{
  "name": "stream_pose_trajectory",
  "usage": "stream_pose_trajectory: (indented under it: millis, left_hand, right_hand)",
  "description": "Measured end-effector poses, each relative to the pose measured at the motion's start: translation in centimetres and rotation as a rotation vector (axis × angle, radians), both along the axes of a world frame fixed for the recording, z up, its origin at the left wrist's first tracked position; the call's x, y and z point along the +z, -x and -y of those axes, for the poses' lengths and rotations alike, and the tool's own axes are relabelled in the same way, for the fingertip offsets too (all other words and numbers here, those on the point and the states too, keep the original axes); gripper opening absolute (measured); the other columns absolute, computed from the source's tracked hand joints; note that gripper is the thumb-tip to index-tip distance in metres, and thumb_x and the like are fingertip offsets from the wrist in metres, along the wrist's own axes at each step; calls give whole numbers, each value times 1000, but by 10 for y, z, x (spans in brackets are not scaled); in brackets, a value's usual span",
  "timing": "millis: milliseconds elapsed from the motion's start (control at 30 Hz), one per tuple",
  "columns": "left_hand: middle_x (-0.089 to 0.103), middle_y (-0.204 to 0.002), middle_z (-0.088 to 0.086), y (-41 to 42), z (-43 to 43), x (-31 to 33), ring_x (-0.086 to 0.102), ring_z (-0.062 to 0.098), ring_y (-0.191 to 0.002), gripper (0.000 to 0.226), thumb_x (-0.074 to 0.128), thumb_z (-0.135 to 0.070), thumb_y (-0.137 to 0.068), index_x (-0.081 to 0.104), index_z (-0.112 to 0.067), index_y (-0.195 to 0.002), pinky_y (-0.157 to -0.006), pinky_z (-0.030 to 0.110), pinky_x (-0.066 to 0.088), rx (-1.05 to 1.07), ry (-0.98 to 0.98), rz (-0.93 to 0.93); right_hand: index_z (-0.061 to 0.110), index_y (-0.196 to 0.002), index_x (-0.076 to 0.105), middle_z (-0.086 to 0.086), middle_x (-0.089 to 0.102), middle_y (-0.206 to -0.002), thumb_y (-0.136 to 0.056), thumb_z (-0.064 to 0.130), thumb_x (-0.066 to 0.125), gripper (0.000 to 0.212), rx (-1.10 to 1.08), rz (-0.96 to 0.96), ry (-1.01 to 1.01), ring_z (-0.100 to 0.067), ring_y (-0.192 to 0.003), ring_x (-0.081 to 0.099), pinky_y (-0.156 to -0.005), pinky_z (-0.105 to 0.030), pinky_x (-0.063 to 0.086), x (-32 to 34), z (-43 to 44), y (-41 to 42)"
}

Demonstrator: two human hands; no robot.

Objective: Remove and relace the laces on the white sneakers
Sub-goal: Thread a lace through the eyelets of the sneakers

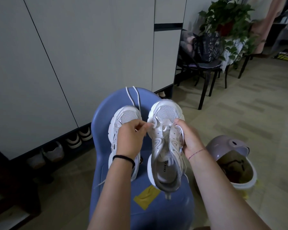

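1. Right of the blue chair [173,211], on the floor [256,113]: a bin [249,178] with a cream body and a lilac swing lid tipped back; inside, a dark liner and brownish contents too murky to name.
2. Under the pale cabinet [73,55] at left, in its low open gap: a row of shoes [73,141], toes outward.
3. Farther back, on a black chair [206,67]: a dark patterned bag [206,45], with a leafy plant [228,19] just behind.
4. On the blue seat: one white sneaker [123,118], toe away, partly under the left wrist; a loose white lace [135,97] trailing past its toe; a yellow patch [145,197] nearer the front.
5. Just beside it, to the right: a second white sneaker [165,146], raised, heel toward the camera.
6. Right grip [189,140]: wrapped round that raised sneaker's side, thumb on the upper.
7. Left grip [131,138]: pinching a lace end [150,125] at a lower eyelet of the raised sneaker.
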State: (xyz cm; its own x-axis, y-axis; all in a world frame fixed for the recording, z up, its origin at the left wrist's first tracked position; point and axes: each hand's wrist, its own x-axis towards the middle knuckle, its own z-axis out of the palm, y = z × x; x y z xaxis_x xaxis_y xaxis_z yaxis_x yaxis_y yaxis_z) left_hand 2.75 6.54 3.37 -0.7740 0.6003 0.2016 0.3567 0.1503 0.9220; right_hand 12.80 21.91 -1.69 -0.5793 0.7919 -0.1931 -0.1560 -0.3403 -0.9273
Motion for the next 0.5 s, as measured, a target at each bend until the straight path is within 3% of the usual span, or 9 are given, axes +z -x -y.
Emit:
stream_pose_trajectory:
  millis: [167, 333, 500]
  left_hand:
    - [61, -60, -10, 17, 13, 0, 49, 3, -46, 23, 67, -30, -90, 65, -21, -69, -45, 6, 36, 280, -51, 21]
    - [56, -53, -7, 20, 16, -2, 44, 0, -41, 26, 69, -28, -89, 68, -13, -68, -45, 7, 36, 198, -17, 135]
    - [51, -50, -3, 23, 27, -1, 38, 5, -42, 28, 68, -25, -89, 71, -9, -66, -46, 11, 36, 88, 29, 284]
  right_hand:
    - [7, -106, 69, -24, 66, -113, -59, 47, 80, 63, -23, 28, 5, -42, -105, 63, -93, -62, 46, -5, -3, 3]
    - [2, -106, 67, -18, 69, -102, -58, 45, 79, 66, -4, 49, 20, -35, -90, 67, -91, -60, 47, -11, -5, 13]
    - [7, -104, 70, -18, 71, -105, -56, 40, 78, 59, -5, 24, 34, -36, -99, 68, -91, -53, 52, -16, -6, 33]
